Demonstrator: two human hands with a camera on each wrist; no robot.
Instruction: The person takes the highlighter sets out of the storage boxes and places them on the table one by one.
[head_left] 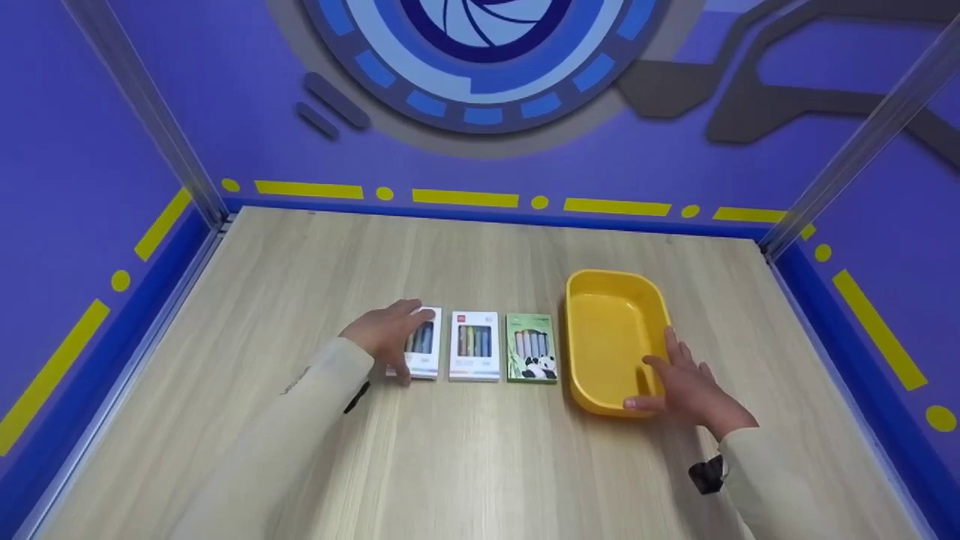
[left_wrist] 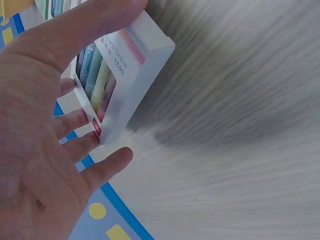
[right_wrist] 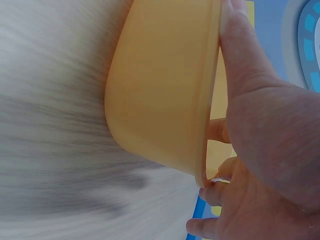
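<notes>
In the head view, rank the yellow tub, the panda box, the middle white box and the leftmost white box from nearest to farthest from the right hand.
From the right hand:
1. Yellow tub, gripped at its near right corner.
2. Panda box, just left of the tub.
3. Middle white box, next along the row.
4. Leftmost white box, far end, under the left hand.

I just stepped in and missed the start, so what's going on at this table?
A person works at a wooden table with both hands. The left hand grips the leftmost white pen box, thumb on one edge and fingers on the other. Beside it lie a second white pen box and a green panda box in a row. The right hand holds the near right rim of an empty yellow tray, thumb on the rim.
</notes>
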